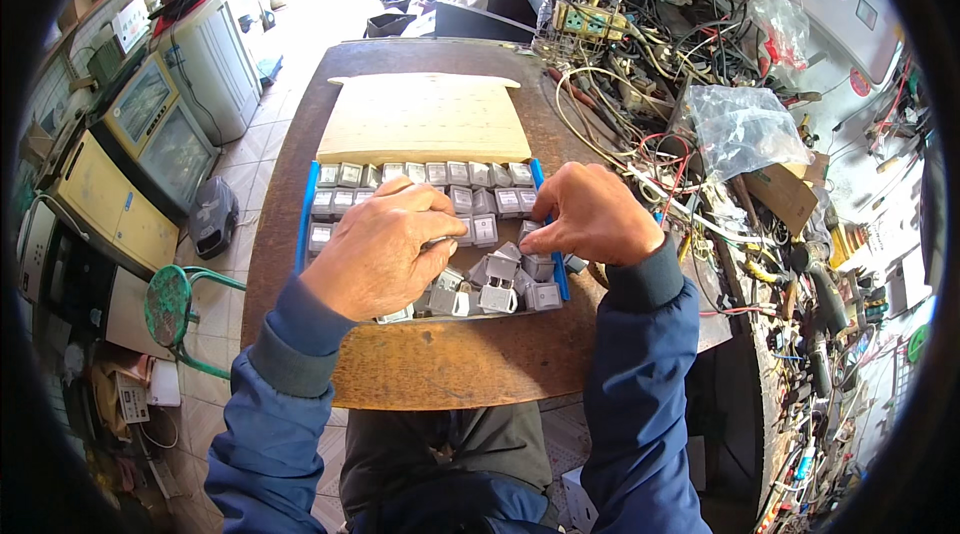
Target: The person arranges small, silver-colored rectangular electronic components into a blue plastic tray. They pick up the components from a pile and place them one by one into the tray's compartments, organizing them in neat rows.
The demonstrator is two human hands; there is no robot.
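Observation:
A shallow box with blue side walls (559,275) lies on the wooden table (450,376). Small grey-white plastic pieces, which look like rocker switches (485,228), stand in rows in its far part; others lie in a loose heap (499,298) near its front right. My left hand (390,249) is over the left and middle of the box, thumb and fingertips close together at a grey piece; whether it grips it is hidden. My right hand (589,215) is at the right wall, with thumb and forefinger around a grey piece (529,230) at the end of a row.
A pale wooden board (427,118) lies just beyond the box. Tangled cables (637,76), a clear plastic bag (742,129) and tools crowd the right side. A green round stool (168,307) stands left of the table, and cabinets (112,200) line the left wall.

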